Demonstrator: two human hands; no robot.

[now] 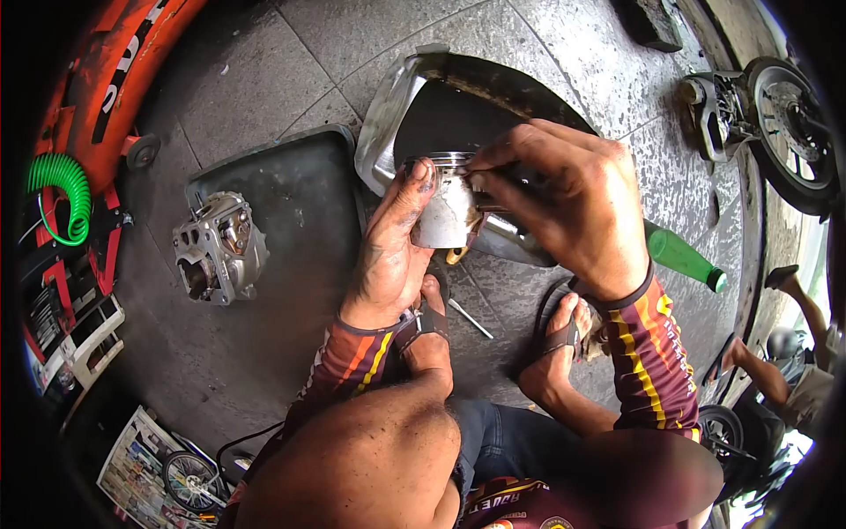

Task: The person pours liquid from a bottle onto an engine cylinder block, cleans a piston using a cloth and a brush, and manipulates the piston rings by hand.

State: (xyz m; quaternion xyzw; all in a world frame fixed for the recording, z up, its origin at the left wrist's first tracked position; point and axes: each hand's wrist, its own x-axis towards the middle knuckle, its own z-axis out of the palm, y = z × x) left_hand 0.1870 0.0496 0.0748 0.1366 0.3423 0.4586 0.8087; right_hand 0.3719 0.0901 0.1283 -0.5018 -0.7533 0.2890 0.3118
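Observation:
A silver engine piston (443, 212) is held upright in front of me, its ring grooves at the top end. My left hand (388, 247) is closed around its left side, with the thumb resting near the rings. At the piston's upper right, my right hand (573, 198) has its thumb and index finger pinched together against the edge. Whatever is between those fingertips is too small and hidden to make out. Behind both hands lies a metal pan (377, 137) with dark liquid in it. A brassy part (456, 256) shows just under the piston.
To the left, an engine cylinder head (231, 247) sits by a dark tray (273, 141). A thin metal tool (471, 319) lies on the tiled floor between my feet. A green bottle (683, 256) lies at the right. Further off are a motorcycle wheel (789, 123) and a green coiled hose (66, 198).

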